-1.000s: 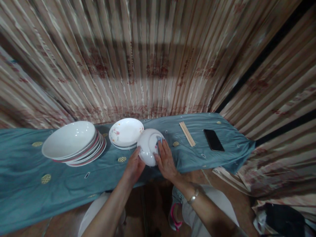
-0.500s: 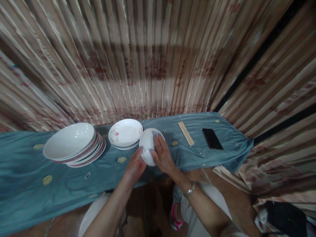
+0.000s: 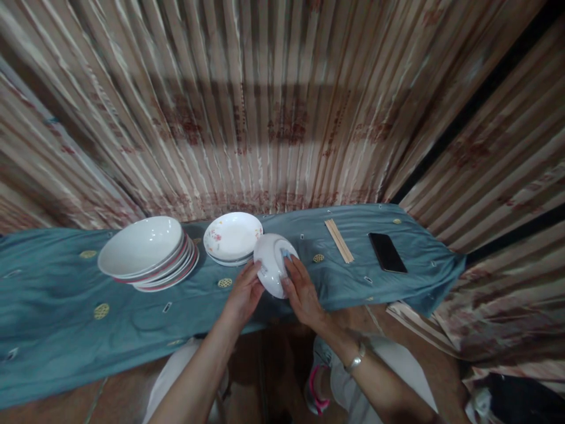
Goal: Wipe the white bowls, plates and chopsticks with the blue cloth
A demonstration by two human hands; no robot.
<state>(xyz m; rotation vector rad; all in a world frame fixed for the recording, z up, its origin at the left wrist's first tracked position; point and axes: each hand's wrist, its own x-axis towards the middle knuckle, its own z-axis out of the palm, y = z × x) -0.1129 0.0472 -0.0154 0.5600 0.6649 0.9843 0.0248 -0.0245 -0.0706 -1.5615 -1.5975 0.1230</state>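
White bowl (image 3: pixel 269 268) turned, teal tablecloth (image 3: pixel 136 324) below, pleated curtain (image 3: pixel 256 168) behind

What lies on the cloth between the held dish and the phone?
In the head view, thin pale sticks lie there on the cloth, between the dish and the phone.

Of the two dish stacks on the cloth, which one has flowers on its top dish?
The smaller stack, nearer the left hand; the larger stack looks plain white on top.

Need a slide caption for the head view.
Hands on an upturned dish near stacked plates, sticks and a phone.
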